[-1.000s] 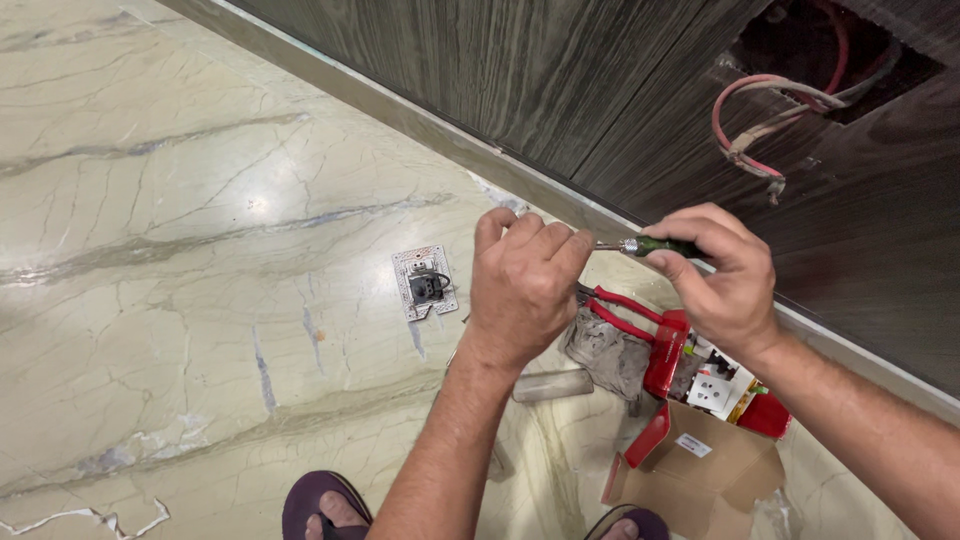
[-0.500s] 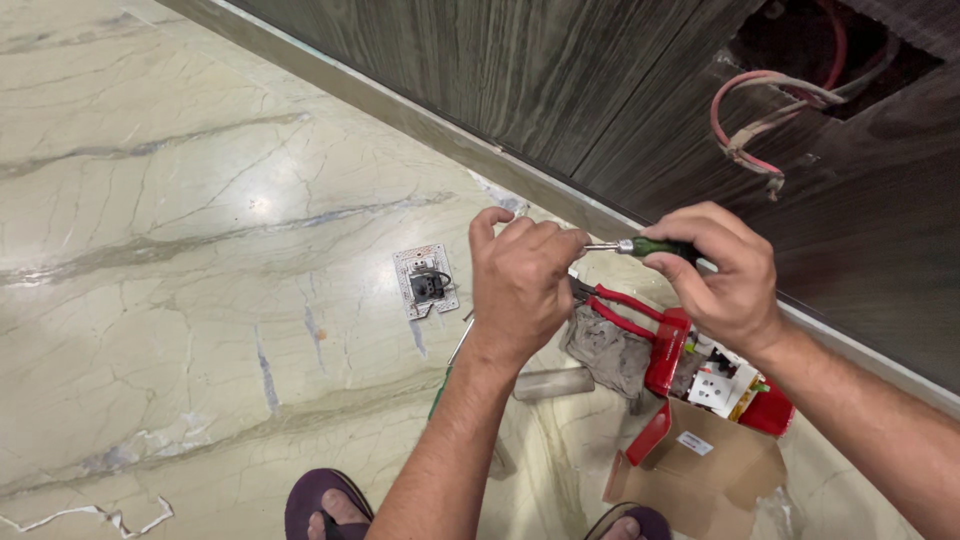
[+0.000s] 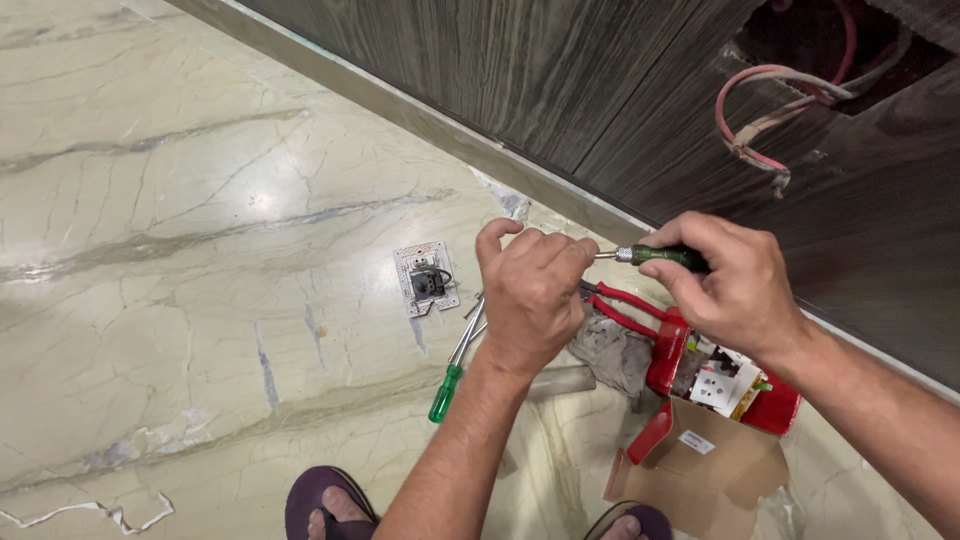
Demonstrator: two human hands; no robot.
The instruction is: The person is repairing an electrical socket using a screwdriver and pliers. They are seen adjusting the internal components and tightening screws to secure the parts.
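Note:
My left hand (image 3: 533, 295) is closed around a small part that its fingers hide. My right hand (image 3: 728, 285) grips a green-handled screwdriver (image 3: 662, 257), whose metal tip points left into the left hand's fingertips. Both hands hover above the marble floor (image 3: 200, 200). A white switch plate with a dark centre (image 3: 426, 279) lies face down on the floor just left of my left hand. A second green-handled screwdriver (image 3: 452, 370) lies on the floor below my left wrist.
A red tool case (image 3: 770, 405) with red-handled pliers (image 3: 630, 305), a grey rag (image 3: 612, 352) and a cardboard box (image 3: 700, 470) sit under my hands. The dark wood wall panel (image 3: 560, 90) has a cut-out with red and white wires (image 3: 770, 120) hanging out. My sandalled feet (image 3: 325, 505) are at the bottom.
The hands have kept their positions with only slight shifts; the second screwdriver on the floor now shows below my left wrist.

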